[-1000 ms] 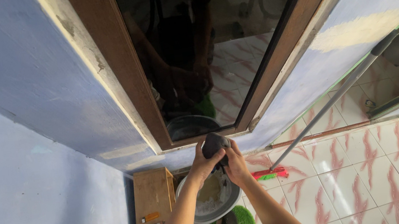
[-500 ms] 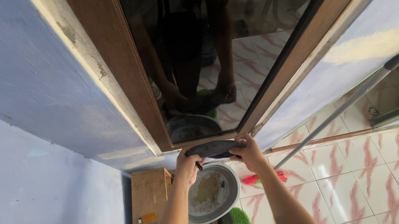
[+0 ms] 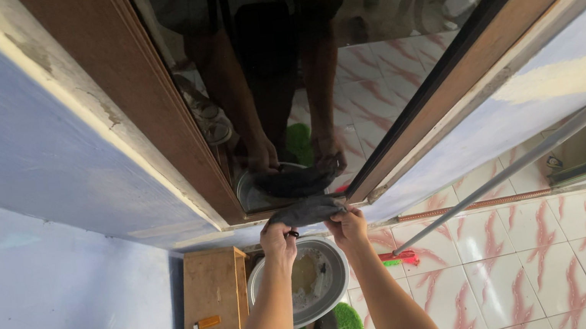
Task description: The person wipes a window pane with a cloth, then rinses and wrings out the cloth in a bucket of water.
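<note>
dark cloth [image 3: 305, 210] between both hands

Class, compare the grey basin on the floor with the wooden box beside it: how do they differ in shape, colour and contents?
The grey basin is round with a curved rim; the wooden box is rectangular with straight edges. The basin is pale grey; the box is light brown. The basin holds murky, sudsy liquid; the box carries a few small flat items at its near end. Both sit on the floor against the blue wall, below the hands.
</note>
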